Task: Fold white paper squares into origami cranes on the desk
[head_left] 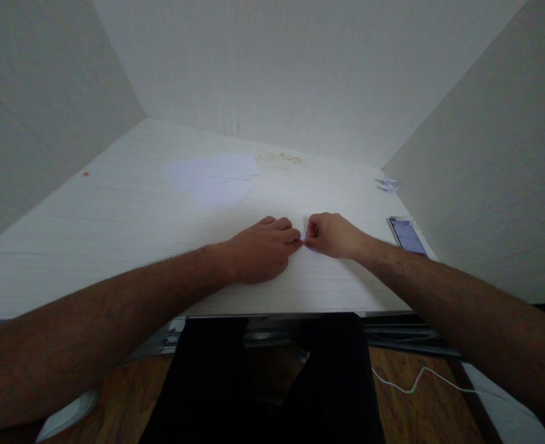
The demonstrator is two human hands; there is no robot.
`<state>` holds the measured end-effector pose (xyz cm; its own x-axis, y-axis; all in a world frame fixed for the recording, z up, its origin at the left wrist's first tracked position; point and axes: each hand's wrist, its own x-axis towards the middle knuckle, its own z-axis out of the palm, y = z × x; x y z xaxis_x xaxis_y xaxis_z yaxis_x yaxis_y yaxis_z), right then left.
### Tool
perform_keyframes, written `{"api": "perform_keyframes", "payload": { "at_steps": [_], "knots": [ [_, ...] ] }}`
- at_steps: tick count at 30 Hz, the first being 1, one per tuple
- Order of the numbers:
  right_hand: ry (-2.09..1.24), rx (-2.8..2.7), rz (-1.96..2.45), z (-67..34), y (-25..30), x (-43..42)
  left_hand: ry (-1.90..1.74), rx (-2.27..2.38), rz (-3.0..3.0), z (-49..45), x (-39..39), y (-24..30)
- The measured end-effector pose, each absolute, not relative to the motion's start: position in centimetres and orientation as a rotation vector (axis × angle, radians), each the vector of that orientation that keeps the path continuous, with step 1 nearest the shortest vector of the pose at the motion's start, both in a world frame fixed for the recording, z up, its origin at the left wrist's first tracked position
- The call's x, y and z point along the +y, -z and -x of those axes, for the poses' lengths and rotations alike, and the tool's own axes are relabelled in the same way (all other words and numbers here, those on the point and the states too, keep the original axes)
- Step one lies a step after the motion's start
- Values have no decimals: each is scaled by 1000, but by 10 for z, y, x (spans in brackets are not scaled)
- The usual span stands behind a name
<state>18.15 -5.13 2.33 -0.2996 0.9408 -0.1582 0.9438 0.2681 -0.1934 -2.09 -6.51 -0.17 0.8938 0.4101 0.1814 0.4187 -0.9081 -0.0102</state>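
A small piece of folded white paper (313, 249) lies on the white table, mostly hidden by my fingers. My left hand (267, 250) rests palm down to its left, fingers curled, with the fingertips closed at the paper's left edge. Over the paper's right part, my right hand (332, 235) pinches it between thumb and fingers. The two hands almost touch at the fingertips. How the paper is folded cannot be made out.
Loose white sheets (207, 176) overlap on the table beyond my left hand. Small folded paper figures (387, 184) stand by the right wall, and a phone (407, 237) lies below them. A red bit (86, 174) is at far left. Walls enclose three sides.
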Motion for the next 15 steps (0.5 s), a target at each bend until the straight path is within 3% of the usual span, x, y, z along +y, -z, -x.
{"api": "perform_keyframes", "payload": {
  "at_steps": [15],
  "knots": [
    [646, 2405, -1899, -188, -23, -50, 277, -651, 3014, 20, -66, 3]
  ]
}}
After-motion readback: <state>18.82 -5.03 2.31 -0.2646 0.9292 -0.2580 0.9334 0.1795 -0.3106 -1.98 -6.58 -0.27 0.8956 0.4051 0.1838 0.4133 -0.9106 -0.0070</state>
